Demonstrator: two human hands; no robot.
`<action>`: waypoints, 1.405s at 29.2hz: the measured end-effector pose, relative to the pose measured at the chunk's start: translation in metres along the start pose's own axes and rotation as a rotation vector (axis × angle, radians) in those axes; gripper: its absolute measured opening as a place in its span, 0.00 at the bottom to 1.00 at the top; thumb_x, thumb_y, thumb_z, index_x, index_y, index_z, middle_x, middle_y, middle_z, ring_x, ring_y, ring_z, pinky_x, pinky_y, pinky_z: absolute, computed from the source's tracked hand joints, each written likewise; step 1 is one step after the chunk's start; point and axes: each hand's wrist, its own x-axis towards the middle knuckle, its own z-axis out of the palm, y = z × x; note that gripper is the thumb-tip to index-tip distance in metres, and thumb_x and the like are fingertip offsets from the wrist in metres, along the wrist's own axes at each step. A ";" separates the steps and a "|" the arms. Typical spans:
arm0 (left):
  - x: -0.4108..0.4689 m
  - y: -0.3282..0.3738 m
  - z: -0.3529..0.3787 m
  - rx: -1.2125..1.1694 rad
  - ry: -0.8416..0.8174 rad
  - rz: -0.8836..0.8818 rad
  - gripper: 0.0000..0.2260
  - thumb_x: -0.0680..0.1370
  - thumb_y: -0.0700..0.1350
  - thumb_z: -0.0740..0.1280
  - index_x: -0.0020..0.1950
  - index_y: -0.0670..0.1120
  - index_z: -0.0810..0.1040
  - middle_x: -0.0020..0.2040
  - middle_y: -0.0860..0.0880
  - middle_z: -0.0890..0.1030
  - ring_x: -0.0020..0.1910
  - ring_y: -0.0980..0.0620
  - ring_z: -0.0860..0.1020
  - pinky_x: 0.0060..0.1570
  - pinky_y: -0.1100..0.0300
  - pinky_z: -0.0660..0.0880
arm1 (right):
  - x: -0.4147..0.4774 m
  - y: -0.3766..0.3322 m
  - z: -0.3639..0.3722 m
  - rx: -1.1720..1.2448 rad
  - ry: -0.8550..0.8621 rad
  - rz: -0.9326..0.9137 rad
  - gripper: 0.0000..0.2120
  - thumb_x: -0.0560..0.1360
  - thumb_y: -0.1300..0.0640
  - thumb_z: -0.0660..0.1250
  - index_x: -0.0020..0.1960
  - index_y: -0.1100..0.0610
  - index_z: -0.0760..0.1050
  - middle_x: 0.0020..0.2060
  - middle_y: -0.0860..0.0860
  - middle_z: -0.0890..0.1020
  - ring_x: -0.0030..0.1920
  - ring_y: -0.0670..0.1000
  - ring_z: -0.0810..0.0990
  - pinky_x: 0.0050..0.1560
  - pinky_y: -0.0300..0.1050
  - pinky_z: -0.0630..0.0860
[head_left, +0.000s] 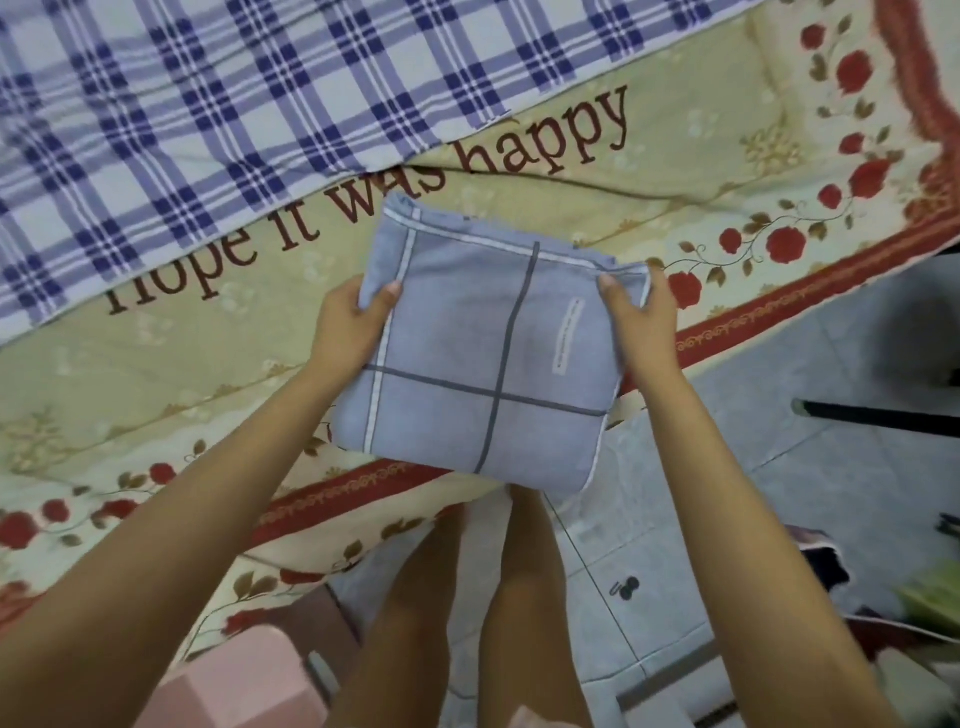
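A folded pale blue cloth with dark grey and white lines and a small white label is held up above the edge of the bed. My left hand grips its left edge, thumb on top. My right hand grips its right upper corner, thumb on top and fingers underneath. The cloth is a thick square bundle, its near edge hanging over the bed's rim.
The bed carries a cream sheet with red roses, a red border and printed words. A blue-and-white checked cloth lies spread at the back left. My legs stand on a grey tiled floor. A pink object sits bottom left.
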 end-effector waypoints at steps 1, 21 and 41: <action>0.007 -0.008 0.005 0.053 -0.026 -0.021 0.14 0.79 0.52 0.63 0.43 0.42 0.76 0.42 0.43 0.80 0.42 0.45 0.80 0.40 0.54 0.74 | 0.010 0.008 0.006 -0.025 -0.014 0.077 0.07 0.76 0.53 0.68 0.46 0.55 0.72 0.40 0.48 0.77 0.40 0.45 0.76 0.41 0.41 0.74; 0.055 -0.020 0.081 0.955 -0.044 0.304 0.28 0.79 0.62 0.49 0.77 0.57 0.45 0.78 0.48 0.46 0.76 0.40 0.42 0.65 0.28 0.45 | 0.009 0.087 0.072 -1.036 0.056 -0.389 0.30 0.78 0.38 0.51 0.77 0.48 0.55 0.76 0.51 0.56 0.76 0.60 0.52 0.68 0.73 0.50; -0.054 0.000 -0.030 -0.315 0.044 -0.418 0.07 0.76 0.49 0.68 0.48 0.47 0.77 0.39 0.53 0.81 0.28 0.62 0.79 0.27 0.69 0.73 | -0.040 -0.006 0.011 0.255 -0.354 0.372 0.21 0.73 0.55 0.71 0.65 0.55 0.74 0.55 0.52 0.83 0.54 0.53 0.82 0.56 0.53 0.79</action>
